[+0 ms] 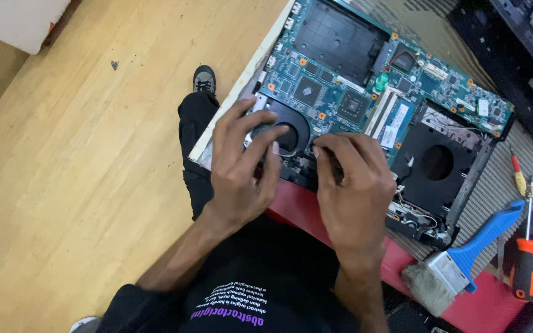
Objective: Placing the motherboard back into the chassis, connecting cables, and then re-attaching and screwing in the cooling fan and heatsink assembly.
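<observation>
Laptop: we see the opened laptop base (463, 179) on the red table edge (303, 209), cover off, green mainboard (365, 80) fully exposed.
Done so far: casing already off; heatsink not on the two chips (308, 91) — they sit bare.
Left: round black fan (288, 126) at the board's near-left corner, seated in its bay as far as we can tell; board itself in place.
Left hand: our left hand (239, 169) spread over the fan, fingertips on its rim and housing, fingers apart, not clamped on anything.
Right hand: our right hand (353, 185) just beside the fan's right side, thumb + index pinched tog. at the edge; what's between them — can't tell.
Tools: blue-handled brush (463, 259) and orange screwdriver (523, 265) lie well apart, far right, untouched.
</observation>
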